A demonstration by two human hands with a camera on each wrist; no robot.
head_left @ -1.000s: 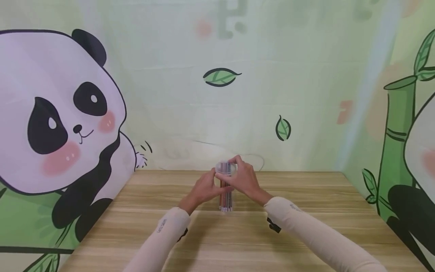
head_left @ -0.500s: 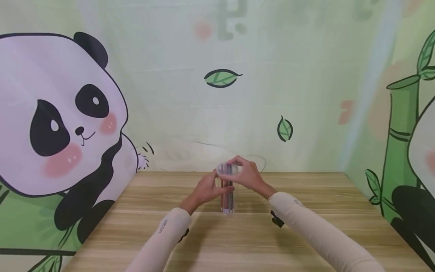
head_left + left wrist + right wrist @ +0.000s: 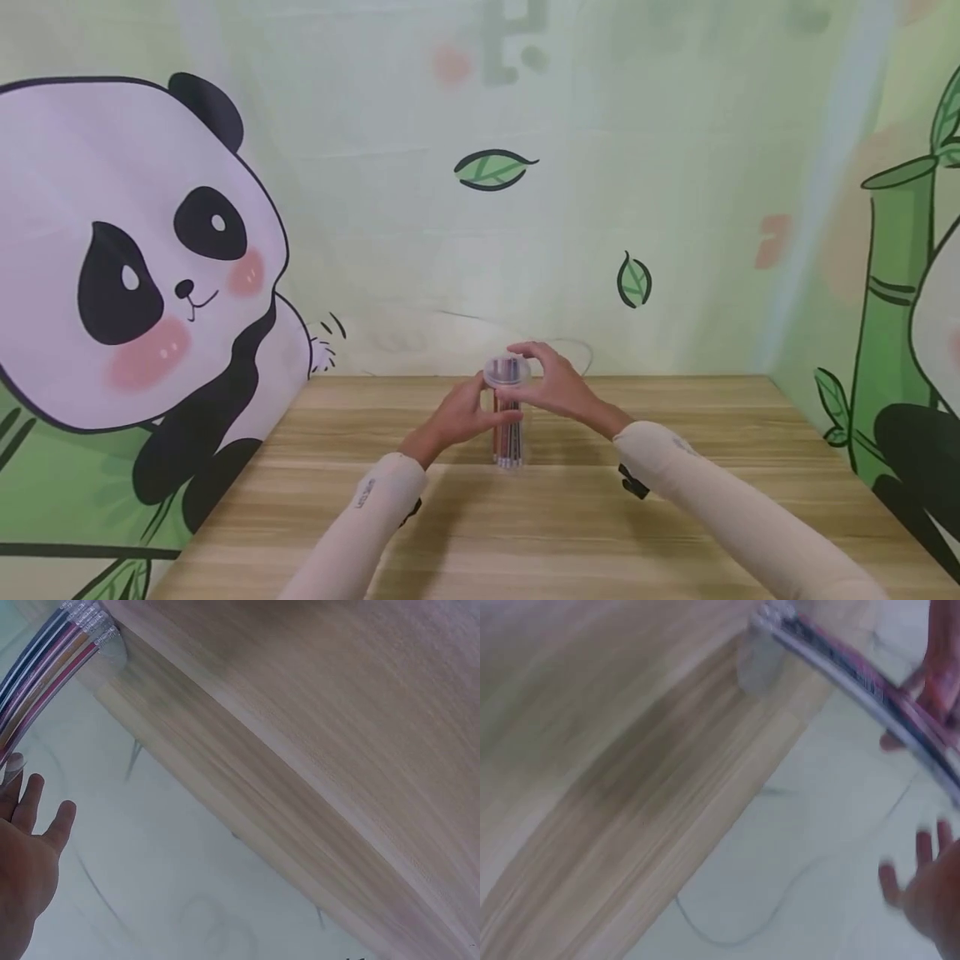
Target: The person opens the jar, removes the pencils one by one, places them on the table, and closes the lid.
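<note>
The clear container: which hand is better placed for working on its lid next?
Probably the right hand: it spans the lid, while the left hand holds the container lower down.

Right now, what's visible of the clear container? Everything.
The clear container looks plastic: a slim, upright cylinder with a round, see-through top. Thin pen-like sticks, reddish, orange and dark with pale lower ends, stand inside. It's at the far part of the wood-grain table; base contact is unclear. The left hand grips it, thumb across the front; the right hand holds the top's edge.
</note>
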